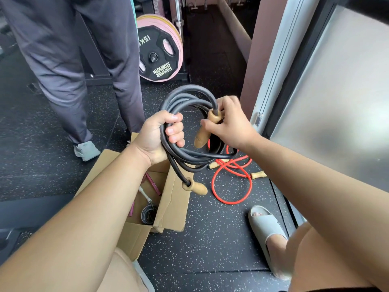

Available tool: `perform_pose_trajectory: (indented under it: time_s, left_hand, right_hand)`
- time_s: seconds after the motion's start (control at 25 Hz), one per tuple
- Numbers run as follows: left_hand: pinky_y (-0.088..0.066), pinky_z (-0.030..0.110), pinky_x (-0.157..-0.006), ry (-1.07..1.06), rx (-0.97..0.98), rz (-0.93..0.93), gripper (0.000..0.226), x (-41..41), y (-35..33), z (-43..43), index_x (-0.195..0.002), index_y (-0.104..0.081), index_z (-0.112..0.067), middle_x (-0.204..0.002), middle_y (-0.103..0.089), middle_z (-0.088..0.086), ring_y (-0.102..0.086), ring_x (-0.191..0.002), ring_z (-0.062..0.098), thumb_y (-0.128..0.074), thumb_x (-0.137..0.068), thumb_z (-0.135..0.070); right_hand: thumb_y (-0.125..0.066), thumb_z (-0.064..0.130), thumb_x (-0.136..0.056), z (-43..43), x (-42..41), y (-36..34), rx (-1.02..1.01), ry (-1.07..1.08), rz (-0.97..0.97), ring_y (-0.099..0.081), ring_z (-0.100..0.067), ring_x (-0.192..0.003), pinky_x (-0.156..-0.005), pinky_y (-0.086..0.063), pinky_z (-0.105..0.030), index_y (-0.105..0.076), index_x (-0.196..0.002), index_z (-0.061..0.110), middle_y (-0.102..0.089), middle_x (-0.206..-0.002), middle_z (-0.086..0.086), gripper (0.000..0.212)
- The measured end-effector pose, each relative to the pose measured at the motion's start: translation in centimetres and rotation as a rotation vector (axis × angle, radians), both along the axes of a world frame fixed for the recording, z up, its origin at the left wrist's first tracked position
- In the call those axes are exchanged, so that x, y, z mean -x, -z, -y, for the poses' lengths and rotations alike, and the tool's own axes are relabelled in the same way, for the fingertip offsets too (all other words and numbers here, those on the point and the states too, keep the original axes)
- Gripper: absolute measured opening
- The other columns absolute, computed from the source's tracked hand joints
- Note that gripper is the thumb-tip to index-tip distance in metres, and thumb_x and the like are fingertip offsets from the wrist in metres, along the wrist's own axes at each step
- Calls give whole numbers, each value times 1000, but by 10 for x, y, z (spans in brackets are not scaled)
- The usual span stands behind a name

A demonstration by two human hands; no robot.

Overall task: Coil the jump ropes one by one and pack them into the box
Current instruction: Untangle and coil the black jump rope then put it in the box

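Left forearm (84, 207) hides part of box (174, 199); left hand (155, 140) clenches black rope (189, 91) coils, right hand (229, 123) pinches its wooden handle (201, 139).

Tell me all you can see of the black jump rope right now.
The black jump rope is thick, rubbery-looking cord wound into several loose loops, held in the air above the floor. The left hand grips the bundled loops; the right hand holds one tan wooden handle. The other handle dangles below on a short tail, over a flap of the cardboard box.
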State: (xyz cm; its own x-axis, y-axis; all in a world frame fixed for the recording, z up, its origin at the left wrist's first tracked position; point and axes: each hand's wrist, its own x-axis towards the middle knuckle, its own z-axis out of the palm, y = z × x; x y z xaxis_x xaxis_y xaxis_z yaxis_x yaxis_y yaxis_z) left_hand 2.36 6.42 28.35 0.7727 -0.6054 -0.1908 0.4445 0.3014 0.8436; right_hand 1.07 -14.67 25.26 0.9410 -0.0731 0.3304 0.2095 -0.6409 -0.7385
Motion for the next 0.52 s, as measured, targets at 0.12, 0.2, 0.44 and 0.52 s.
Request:
perform_pose_trajectory:
  time_s: [0.12, 0.2, 0.44, 0.52]
  left_hand:
    - [-37, 23, -49, 29, 55, 4, 4, 6, -8, 3, -76, -39, -20, -44, -34, -11, -32, -39, 6, -42, -79, -20]
    - [-36, 23, -49, 48, 67, 8, 3, 10, -12, 6, -77, -40, -20, -44, -34, -11, -32, -39, 6, -41, -80, -21]
    - [-36, 22, -48, 41, 79, -11, 4, 10, -11, 12, -77, -41, -20, -44, -35, -11, -32, -38, 6, -40, -81, -21]
    - [-35, 22, -48, 34, 75, -15, 5, 5, -11, 7, -78, -43, -20, -44, -35, -11, -32, -39, 5, -39, -82, -21]
  right_hand:
    - [-77, 18, -80, -5, -4, -3, -263, -53, -129, -54, -3, -86, -77, -43, -16, -36, -114, 13, -53, -99, 3, 53]
    - [-81, 28, -71, 0, -8, -4, -275, -123, -253, -66, -13, -94, -90, -53, -27, -44, -123, 17, -65, -103, -1, 65]
    - [-90, 40, -67, -8, 0, -3, 51, 59, -144, -56, 2, -69, -62, -44, -19, -45, -106, 25, -60, -79, 16, 62]
    - [-92, 43, -63, -1, -5, -1, -163, -90, -207, -58, -4, -75, -77, -54, -32, -50, -105, 20, -62, -83, 14, 64]
